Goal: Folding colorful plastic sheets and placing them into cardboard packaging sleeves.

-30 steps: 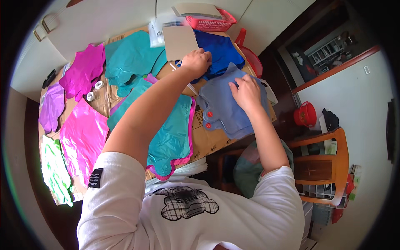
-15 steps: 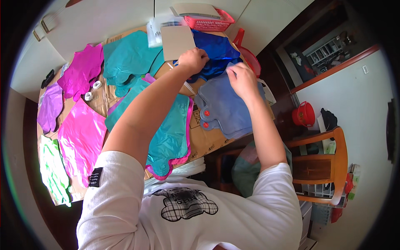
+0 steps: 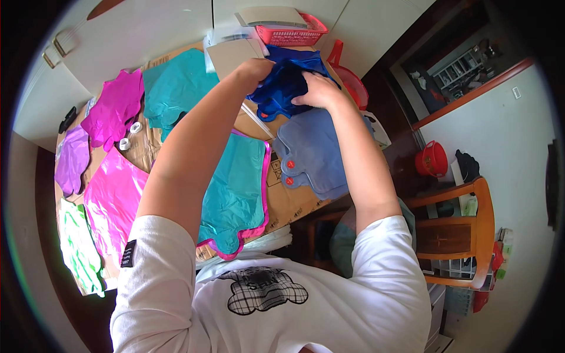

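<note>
Both of my hands reach to the far side of a cardboard-covered table (image 3: 294,203). My left hand (image 3: 254,69) grips the left side of a shiny dark blue foil balloon (image 3: 281,88). My right hand (image 3: 318,91) holds the same balloon on its right side, lifting it off a dark blue pile. Just below my right hand lies a stack of dull grey-blue foil shapes (image 3: 318,156) with two red dots at its left edge. A teal foil shape with a pink rim (image 3: 235,194) lies under my left forearm.
More foil shapes lie about: teal (image 3: 173,88), magenta (image 3: 115,109), purple (image 3: 70,159), pink (image 3: 112,200), green (image 3: 79,250). A card sheet (image 3: 226,56) and a red basket (image 3: 288,32) stand at the back. A wooden chair (image 3: 456,235) and a red bucket (image 3: 432,159) are on the right.
My right hand left the grey-blue stack and moved up to the dark blue balloon. My left hand moved further back, and both hands now bunch the balloon up.
</note>
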Tool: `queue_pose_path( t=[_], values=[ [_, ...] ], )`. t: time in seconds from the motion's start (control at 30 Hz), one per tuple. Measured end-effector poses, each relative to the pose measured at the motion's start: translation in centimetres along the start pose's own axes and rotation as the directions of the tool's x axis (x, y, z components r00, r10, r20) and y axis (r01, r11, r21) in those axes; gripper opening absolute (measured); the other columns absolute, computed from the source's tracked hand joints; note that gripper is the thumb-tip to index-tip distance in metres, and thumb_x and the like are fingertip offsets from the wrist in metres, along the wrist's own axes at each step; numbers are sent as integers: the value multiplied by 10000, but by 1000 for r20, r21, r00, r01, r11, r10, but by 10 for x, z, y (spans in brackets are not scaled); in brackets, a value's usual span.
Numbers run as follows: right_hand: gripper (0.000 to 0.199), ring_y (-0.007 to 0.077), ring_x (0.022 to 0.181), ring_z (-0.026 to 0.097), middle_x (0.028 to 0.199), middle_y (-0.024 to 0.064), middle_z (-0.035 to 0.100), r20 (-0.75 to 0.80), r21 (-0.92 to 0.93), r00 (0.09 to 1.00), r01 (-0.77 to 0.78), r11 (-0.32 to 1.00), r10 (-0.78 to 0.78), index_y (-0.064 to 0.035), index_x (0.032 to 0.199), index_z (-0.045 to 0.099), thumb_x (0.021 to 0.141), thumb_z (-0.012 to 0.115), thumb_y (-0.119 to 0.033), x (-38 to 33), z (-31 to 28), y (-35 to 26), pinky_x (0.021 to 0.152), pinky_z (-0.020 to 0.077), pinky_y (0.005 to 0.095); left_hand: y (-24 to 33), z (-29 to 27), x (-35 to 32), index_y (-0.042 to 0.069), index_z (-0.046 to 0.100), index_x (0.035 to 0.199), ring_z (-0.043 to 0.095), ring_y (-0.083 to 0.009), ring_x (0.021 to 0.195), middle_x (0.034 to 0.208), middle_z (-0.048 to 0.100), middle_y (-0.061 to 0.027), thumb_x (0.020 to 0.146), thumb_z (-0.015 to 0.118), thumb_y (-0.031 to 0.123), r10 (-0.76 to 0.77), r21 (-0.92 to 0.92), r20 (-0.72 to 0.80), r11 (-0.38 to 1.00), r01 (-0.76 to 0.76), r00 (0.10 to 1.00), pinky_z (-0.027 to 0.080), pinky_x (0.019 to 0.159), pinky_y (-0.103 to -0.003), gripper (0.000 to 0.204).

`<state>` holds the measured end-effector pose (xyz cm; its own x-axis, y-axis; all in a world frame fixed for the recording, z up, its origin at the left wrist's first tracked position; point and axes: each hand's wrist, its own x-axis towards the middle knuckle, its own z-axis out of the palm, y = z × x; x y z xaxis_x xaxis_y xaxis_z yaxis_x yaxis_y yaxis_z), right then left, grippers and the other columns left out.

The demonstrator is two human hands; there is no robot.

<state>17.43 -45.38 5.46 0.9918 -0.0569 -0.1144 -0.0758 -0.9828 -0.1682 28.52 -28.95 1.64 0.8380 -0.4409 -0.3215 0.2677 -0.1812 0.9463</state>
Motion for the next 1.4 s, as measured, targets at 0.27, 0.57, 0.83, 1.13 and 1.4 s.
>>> queue_pose_path(
  t=[0.27, 0.57, 0.83, 1.13, 1.4],
  values=[
    [1025, 334, 1176, 541, 1256, 270, 549, 289, 30, 954, -96, 995, 83, 106, 1277, 459, 540, 884, -466, 30, -8, 14, 976, 437, 368, 15, -27, 26, 70, 630, 1049, 638, -212, 812, 913, 677, -95, 965, 490, 185, 16, -293, 46, 956, -2, 999, 536, 736, -354, 200],
    [1048, 269, 773, 682, 1122, 244, 626, 411, -48, 899, -140, 989, 147, 156, 1274, 451, 539, 897, -444, 38, -13, 12, 681, 554, 379, 89, -39, -23, 48, 622, 1118, 676, -246, 858, 998, 681, -149, 860, 563, 115, 366, -387, 9, 860, -334, 931, 543, 775, -311, 272],
    [901, 308, 982, 656, 1094, 236, 659, 163, -90, 985, 70, 993, -54, 92, 1109, 623, 536, 832, -572, 38, -8, 28, 836, 517, 364, 100, -34, -224, 27, 624, 1003, 669, -302, 756, 926, 663, -197, 876, 508, 78, 780, 716, 13, 429, -550, 625, 533, 678, -371, 179],
    [543, 329, 700, 664, 785, 164, 690, -400, 266, 916, 135, 954, -18, 27, 832, 652, 869, 606, -513, -32, -7, -6, 670, 515, 405, -58, -11, -353, 37, 541, 843, 577, -374, 696, 798, 554, -154, 848, 599, 78, 719, 893, -118, 379, -244, 685, 478, 615, -453, 71],
    [510, 98, 515, 549, 690, 23, 608, 241, 721, 955, -56, 691, -174, -30, 914, 661, 834, 667, -533, -137, 46, -94, 453, 369, 228, -100, 8, -354, 49, 545, 830, 605, -344, 704, 774, 581, -132, 842, 626, 131, 638, 895, -179, 421, -144, 749, 502, 629, -436, 116]
  ],
)
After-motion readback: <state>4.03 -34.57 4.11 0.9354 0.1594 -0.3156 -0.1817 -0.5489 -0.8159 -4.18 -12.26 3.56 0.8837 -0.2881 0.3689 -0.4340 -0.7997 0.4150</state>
